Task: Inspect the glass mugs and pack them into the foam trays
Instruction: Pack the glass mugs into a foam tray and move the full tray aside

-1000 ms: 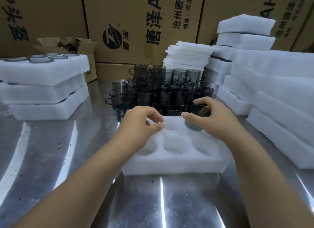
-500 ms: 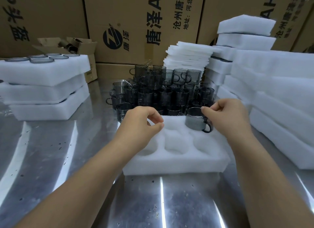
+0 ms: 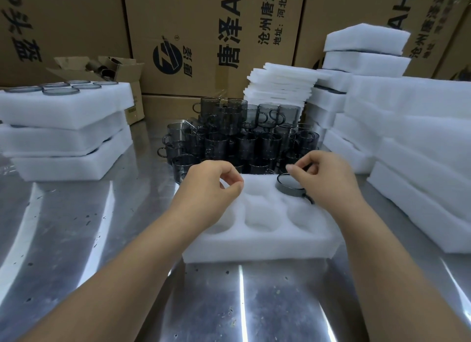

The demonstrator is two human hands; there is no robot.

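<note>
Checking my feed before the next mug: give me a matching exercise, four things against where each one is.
1 left hand
2 right hand
3 loose mugs
4 thin foam sheets

A stacked by the cartons
B behind the foam tray
C at the rim of the seated mug
D over the tray's far-left corner

Pairs: 1-D, 2-C, 3-B, 4-A

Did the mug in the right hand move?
Yes. The mug, held by the right hand, sank down into the foam tray, far right pocket.

Steel table [image 3: 76,239] carries foam trays [image 3: 254,247], glass mugs [image 3: 242,138].
</note>
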